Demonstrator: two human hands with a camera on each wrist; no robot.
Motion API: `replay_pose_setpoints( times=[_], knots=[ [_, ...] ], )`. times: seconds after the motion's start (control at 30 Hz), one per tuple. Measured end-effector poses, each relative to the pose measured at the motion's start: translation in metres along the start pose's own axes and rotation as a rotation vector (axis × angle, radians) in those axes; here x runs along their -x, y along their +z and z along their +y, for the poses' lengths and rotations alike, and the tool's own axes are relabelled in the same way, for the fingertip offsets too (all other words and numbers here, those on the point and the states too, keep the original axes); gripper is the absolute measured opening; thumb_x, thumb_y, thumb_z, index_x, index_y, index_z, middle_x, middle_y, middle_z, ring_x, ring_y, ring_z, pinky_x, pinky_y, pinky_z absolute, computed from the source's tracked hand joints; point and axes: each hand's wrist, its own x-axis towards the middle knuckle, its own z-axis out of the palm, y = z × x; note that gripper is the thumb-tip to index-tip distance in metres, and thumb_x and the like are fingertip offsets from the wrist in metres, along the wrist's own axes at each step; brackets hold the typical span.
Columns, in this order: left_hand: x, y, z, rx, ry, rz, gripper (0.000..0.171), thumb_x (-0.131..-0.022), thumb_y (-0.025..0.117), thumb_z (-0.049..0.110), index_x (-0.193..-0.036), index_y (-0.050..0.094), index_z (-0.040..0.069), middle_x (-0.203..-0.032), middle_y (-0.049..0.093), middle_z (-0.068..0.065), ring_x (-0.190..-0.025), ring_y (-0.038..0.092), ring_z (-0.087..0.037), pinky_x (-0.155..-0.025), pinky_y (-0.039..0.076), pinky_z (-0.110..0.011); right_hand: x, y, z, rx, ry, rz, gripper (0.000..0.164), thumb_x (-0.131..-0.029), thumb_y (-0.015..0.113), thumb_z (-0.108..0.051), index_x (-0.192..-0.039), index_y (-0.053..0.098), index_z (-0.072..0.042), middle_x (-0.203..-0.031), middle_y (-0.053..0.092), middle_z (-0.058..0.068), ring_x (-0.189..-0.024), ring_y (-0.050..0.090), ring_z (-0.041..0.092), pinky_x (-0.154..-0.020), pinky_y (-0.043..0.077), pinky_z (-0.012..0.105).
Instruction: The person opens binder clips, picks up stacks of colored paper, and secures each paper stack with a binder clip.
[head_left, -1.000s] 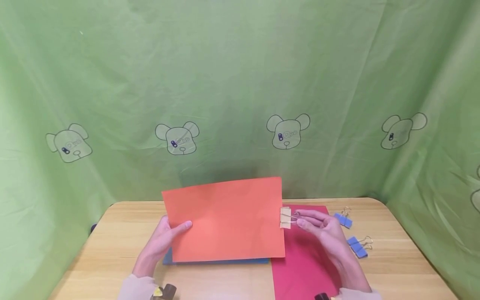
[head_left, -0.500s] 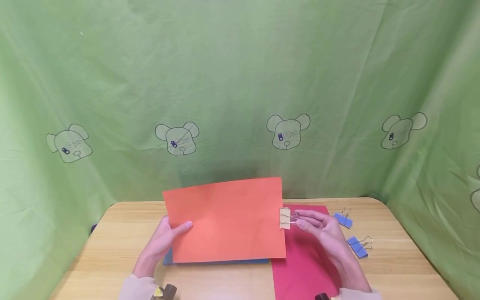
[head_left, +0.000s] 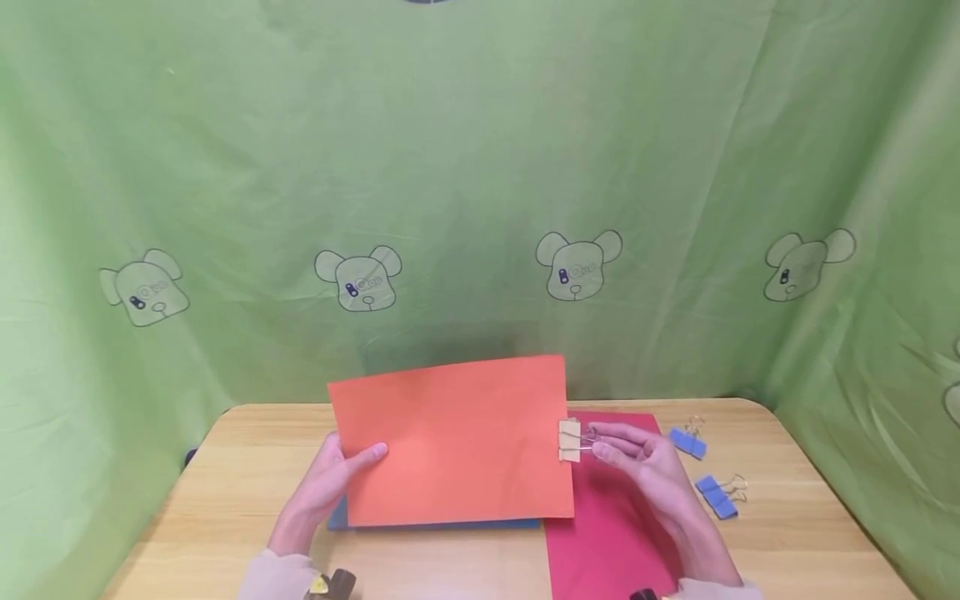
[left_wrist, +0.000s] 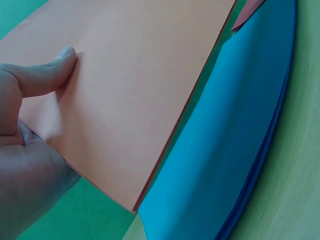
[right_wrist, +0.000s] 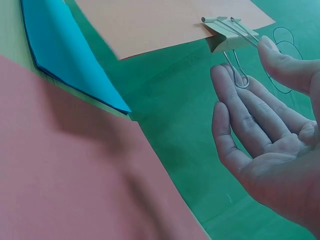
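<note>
In the head view my left hand grips the left side of an orange paper sheet, thumb across its front and fingers behind it. The sheet is held up, tilted, above the table. At its right edge sits a pale yellow binder clip, overlapping the paper. My right hand pinches the clip's wire handles. In the right wrist view the thumb is at the upper handle and the fingertips are at the lower one; the binder clip is at the edge of the paper.
Blue paper lies beneath the orange sheet, mostly hidden. A magenta sheet lies under my right hand. Two blue binder clips, one farther back and one nearer, lie to the right on the wooden table. A green curtain surrounds it.
The yellow clip overlaps the orange sheet's right edge slightly more, as the sheet shifts a little right. Both hands keep their hold. The head view has shifted slightly.
</note>
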Motion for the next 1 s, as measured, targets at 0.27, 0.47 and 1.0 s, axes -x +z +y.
replay_pose_setpoints(
  times=[0.27, 0.47, 1.0],
  knots=[
    [-0.0015, 0.0007, 0.0007, 0.011, 0.004, -0.012, 0.030, -0.095, 0.071, 0.009, -0.121, 0.057, 0.002, -0.102, 0.073, -0.010, -0.090, 0.073, -0.025, -0.081, 0.060, -0.042, -0.0007, 0.0003, 0.0015, 0.014, 0.004, 0.007, 0.053, -0.094, 0.076, -0.014, -0.137, 0.057, 0.010, -0.115, 0.076, 0.002, -0.103, 0.072, 0.010, -0.090, 0.054, 0.020],
    [-0.0001, 0.0005, 0.0015, 0.000, -0.010, -0.008, 0.030, -0.096, 0.071, 0.010, -0.121, 0.058, 0.002, -0.102, 0.074, -0.011, -0.090, 0.074, -0.026, -0.081, 0.060, -0.043, -0.0013, 0.0016, 0.0028, 0.029, 0.004, 0.001, 0.052, -0.094, 0.076, -0.014, -0.137, 0.058, 0.009, -0.115, 0.076, 0.004, -0.103, 0.072, 0.009, -0.090, 0.054, 0.020],
    [-0.0005, -0.0002, 0.0007, 0.005, -0.015, 0.002, 0.032, -0.095, 0.073, 0.011, -0.121, 0.058, 0.002, -0.100, 0.074, -0.010, -0.088, 0.074, -0.025, -0.079, 0.060, -0.042, -0.0016, 0.0022, 0.0034, -0.020, 0.003, -0.020, 0.053, -0.095, 0.075, -0.012, -0.139, 0.056, 0.010, -0.117, 0.075, 0.004, -0.105, 0.072, 0.011, -0.090, 0.055, 0.022]
  ],
)
